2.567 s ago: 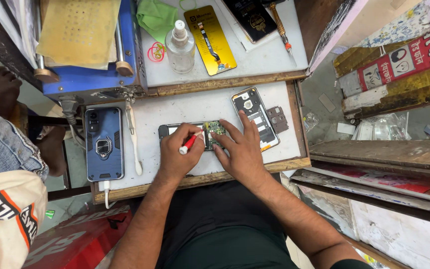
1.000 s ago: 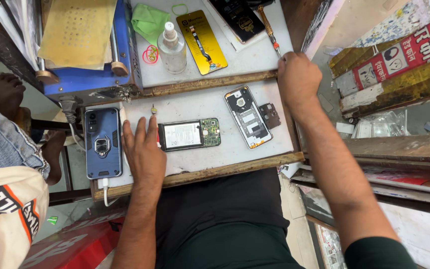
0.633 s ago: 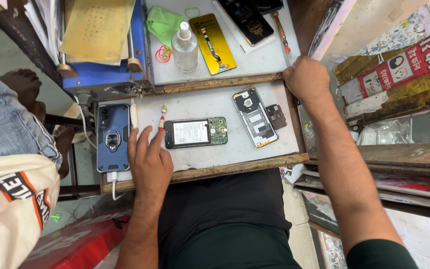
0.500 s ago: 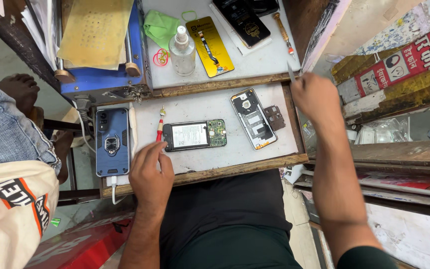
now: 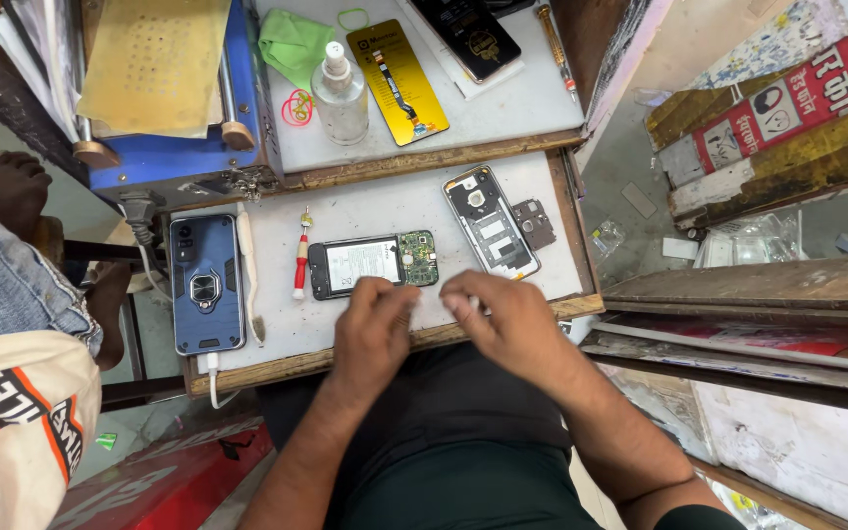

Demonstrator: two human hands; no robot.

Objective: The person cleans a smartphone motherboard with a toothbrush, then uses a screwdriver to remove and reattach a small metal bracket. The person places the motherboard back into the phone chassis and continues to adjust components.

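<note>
Your opened phone [image 5: 373,264] lies mid-bench, circuit board bared at its right end. Left hand [image 5: 373,329] and right hand [image 5: 503,319] rest loosely curled just near of it, gripping nothing visible. It's probably light, stiff, fragile; I'd pinch the long edges.

Bare worktop [image 5: 365,211] beyond opened phone [image 5: 373,263]

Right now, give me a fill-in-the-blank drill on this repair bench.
1. The opened phone lies just beyond the ____ hand.
2. The screwdriver has a ____ handle.
3. The blue-cased phone lies at the board's ____ end.
4. The spray bottle stands beside a ____ cloth.

Missing words: left; red; left; green
</note>
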